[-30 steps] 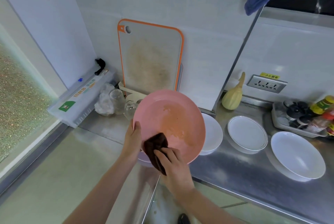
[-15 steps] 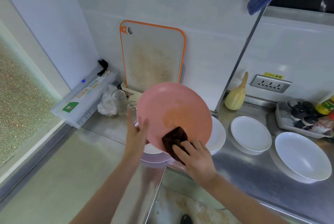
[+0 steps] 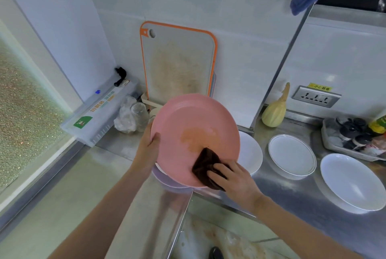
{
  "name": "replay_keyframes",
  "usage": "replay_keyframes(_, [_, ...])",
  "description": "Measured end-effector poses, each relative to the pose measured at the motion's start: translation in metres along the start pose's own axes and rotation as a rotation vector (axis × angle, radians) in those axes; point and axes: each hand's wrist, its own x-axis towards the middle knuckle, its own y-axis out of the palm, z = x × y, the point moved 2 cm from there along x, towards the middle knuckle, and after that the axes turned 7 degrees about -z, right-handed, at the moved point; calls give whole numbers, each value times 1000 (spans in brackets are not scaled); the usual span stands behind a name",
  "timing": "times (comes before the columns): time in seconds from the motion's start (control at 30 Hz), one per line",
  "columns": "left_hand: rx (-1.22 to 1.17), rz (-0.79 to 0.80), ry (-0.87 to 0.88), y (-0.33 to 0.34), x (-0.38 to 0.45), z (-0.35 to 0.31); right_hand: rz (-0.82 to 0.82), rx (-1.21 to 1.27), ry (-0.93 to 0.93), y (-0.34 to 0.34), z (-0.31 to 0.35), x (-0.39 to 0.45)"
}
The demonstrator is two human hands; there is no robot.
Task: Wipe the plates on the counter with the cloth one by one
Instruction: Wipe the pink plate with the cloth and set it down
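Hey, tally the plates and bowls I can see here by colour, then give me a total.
Pink: 1, the pink plate
Lilac: 1, the lilac plate, mostly hidden beneath it
White: 3, at
Total: 5

An orange-rimmed cutting board (image 3: 179,64) leans upright against the wall, a yellow gourd (image 3: 274,112) stands near a wall socket (image 3: 316,96).

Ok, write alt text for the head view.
A left hand holds a tilted pink plate while the right hand presses a dark brown cloth against its lower face. Three white dishes sit on the steel counter to the right.
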Motion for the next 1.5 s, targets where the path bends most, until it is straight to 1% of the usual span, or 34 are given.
replay_keyframes(0.07, [-9,-44,0,5,-2,3,13,67,143,5,15,5])
replay_keyframes(0.17, [-23,-70,7,18,-14,9,28,194,411,21,59,16])
replay_keyframes(0.23, [-19,-63,5,22,-19,13,10,226,505,29,79,23])
replay_keyframes(0.3, [-17,-39,-23,16,-15,15,26,230,436,31,79,22])
replay_keyframes(0.4, [-12,81,-104,3,-7,13,43,153,124,25,58,11])
replay_keyframes(0.47, [-6,158,-135,-4,-1,6,7,110,-17,19,42,4])
replay_keyframes(0.53, [11,231,-131,-10,7,-3,-16,72,-106,14,26,-3])
replay_keyframes(0.6, [58,312,-133,-15,15,-8,-21,58,-153,11,16,-8])
replay_keyframes(0.63, [73,331,-134,-16,16,-10,-34,54,-159,9,13,-10])
replay_keyframes(0.7, [75,307,-106,-18,16,-9,-76,26,-144,6,16,-10])
replay_keyframes(0.8, [-19,152,-45,-13,-1,-4,-115,-21,-26,5,26,-3])
replay_keyframes(0.87, [-88,28,-40,4,-29,7,-141,-16,109,9,36,5])
replay_keyframes(0.97, [-178,-103,44,36,-68,23,-129,38,298,19,53,20])
replay_keyframes(1.0, [-199,-146,58,38,-70,29,-114,53,333,21,59,23])
replay_keyframes(1.07, [-160,-190,46,35,-62,36,-85,73,337,26,65,25])
replay_keyframes(1.13, [-105,-167,70,27,-51,41,-23,112,270,29,69,26])
replay_keyframes(1.2, [-67,-68,135,21,-44,36,60,151,191,35,64,22])
replay_keyframes(1.27, [-73,-10,155,13,-36,33,126,181,118,39,50,14])
replay_keyframes(1.4, [-19,74,181,-8,-17,25,124,137,-24,26,14,-1])
replay_keyframes(1.5, [30,126,204,-10,-10,16,164,122,-26,17,4,-3])
